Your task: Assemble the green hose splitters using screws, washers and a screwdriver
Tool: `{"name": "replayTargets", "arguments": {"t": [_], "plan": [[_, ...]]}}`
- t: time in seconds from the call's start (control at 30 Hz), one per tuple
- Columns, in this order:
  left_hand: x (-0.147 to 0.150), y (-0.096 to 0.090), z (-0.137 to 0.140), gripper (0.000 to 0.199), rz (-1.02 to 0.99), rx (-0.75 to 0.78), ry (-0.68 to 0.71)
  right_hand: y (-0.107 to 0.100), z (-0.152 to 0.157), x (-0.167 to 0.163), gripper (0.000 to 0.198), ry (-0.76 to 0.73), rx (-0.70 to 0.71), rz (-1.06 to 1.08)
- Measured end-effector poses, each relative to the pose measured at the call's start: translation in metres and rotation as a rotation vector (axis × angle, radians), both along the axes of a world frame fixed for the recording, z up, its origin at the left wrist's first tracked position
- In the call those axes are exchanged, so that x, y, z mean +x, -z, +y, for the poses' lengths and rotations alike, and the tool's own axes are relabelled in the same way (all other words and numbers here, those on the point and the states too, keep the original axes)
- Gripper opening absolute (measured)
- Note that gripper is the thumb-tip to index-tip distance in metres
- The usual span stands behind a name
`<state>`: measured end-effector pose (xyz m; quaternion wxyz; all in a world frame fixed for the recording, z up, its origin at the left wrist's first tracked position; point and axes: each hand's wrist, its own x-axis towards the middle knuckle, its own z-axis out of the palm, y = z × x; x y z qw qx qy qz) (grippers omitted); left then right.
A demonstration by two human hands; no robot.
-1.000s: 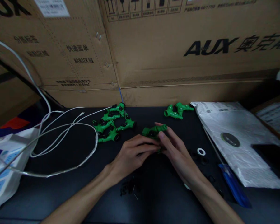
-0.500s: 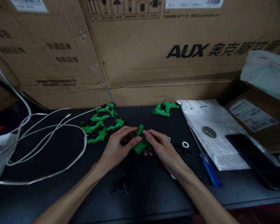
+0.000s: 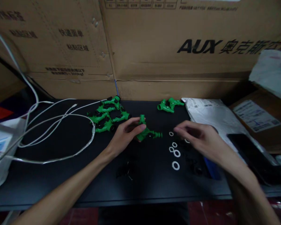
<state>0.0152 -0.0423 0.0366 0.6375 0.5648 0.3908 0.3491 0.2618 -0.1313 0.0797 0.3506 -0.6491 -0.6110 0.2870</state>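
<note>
My left hand (image 3: 126, 132) is closed around a green Y-shaped hose splitter (image 3: 144, 136), one outlet pointing up and another to the right. My right hand (image 3: 198, 134) is away from it, over the right side of the table. Its thumb and fingertips are pinched together; whatever they hold, if anything, is too small to see. Just left of and below these fingertips lie several white ring washers (image 3: 175, 165). Small black parts (image 3: 197, 169) sit beneath the right wrist, partly hidden. Small dark pieces (image 3: 125, 170) lie in front of my left hand.
More green splitters (image 3: 105, 125) are heaped at the left, and others (image 3: 166, 107) stand by the carton (image 3: 145, 56). White cables (image 3: 61, 118) loop across the left side. A blue-handled screwdriver (image 3: 212, 168), silver mailer (image 3: 199, 109) and black phone (image 3: 253, 156) lie at the right.
My right hand has let go of the green hose splitter and moved right, over the small parts. The left hand keeps hold of the splitter. The head view has shifted downward.
</note>
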Motion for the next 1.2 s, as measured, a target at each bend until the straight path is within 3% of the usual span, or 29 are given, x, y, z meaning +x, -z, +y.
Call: {"name": "replayTargets", "arguments": {"t": [0.1,0.23,0.43,0.6,0.77,0.93,1.07,1.13,1.2], "plan": [[0.0,0.003,-0.002,0.05,0.002,0.04,0.06,0.012,-0.031,0.036,0.036,-0.025,-0.023,-0.295],[0.001,0.006,-0.004,0.049,0.016,0.037,0.11,0.038,-0.059,0.051,0.033,-0.073,-0.033,-0.463],[0.003,0.009,-0.004,0.054,0.006,0.027,0.14,0.065,-0.063,0.044,0.035,-0.048,0.005,-0.53],[0.003,0.01,-0.003,0.057,-0.028,0.015,0.164,0.073,-0.053,0.046,0.029,-0.035,0.026,-0.463],[0.001,0.011,-0.001,0.053,-0.041,0.019,0.168,0.062,-0.048,0.041,0.034,-0.034,0.038,-0.404],[0.0,0.013,0.002,0.05,-0.045,0.021,0.182,0.024,-0.033,0.009,0.037,0.012,0.02,-0.278],[0.0,0.013,0.001,0.049,-0.031,0.017,0.17,-0.001,0.011,-0.031,0.032,-0.008,0.048,0.069],[0.0,0.013,0.001,0.051,-0.029,0.028,0.171,-0.001,0.036,-0.046,0.034,-0.062,-0.016,0.316],[-0.001,0.013,0.001,0.051,-0.039,0.033,0.187,0.004,0.056,-0.056,0.039,-0.092,-0.028,0.403]]}}
